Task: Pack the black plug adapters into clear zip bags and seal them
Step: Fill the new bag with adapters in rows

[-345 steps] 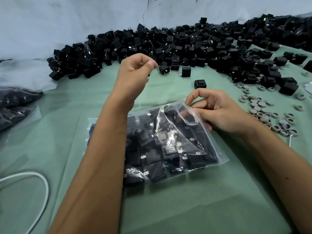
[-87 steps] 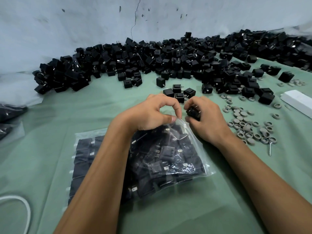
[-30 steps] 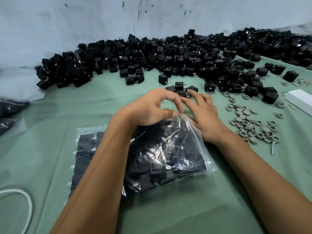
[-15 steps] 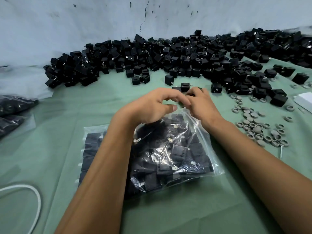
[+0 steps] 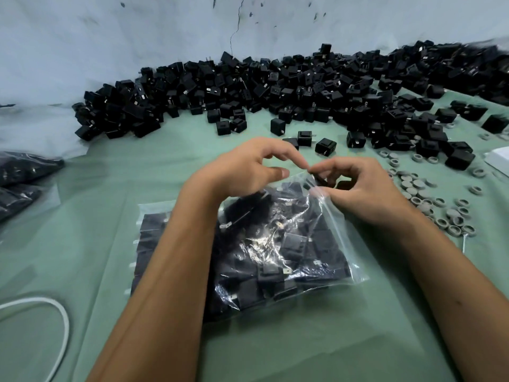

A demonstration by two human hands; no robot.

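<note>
A clear zip bag (image 5: pixel 292 244), stuffed with black plug adapters, lies on the green cloth in front of me. My left hand (image 5: pixel 248 172) is curled over its open mouth and pinches the upper lip between thumb and forefinger. My right hand (image 5: pixel 366 188) sits at the same mouth, fingers curled round a black plug adapter (image 5: pixel 323 180), thumb on the bag's rim. A second flat bag (image 5: pixel 150 232) of adapters lies partly under my left forearm. A few loose adapters (image 5: pixel 326 146) lie just beyond my hands.
A long heap of black adapters (image 5: pixel 275 86) runs along the back wall. Grey rings (image 5: pixel 418 194) and a screw (image 5: pixel 465 244) are scattered at the right, near a white box (image 5: pixel 498 158). Dark filled bags (image 5: pixel 22 175) sit at the left. A white cable (image 5: pixel 64 321) loops at lower left.
My right hand reached out to the loose adapters beyond the bag, then drew back to the bag's mouth with an adapter in its fingers. My left hand stayed at the mouth.
</note>
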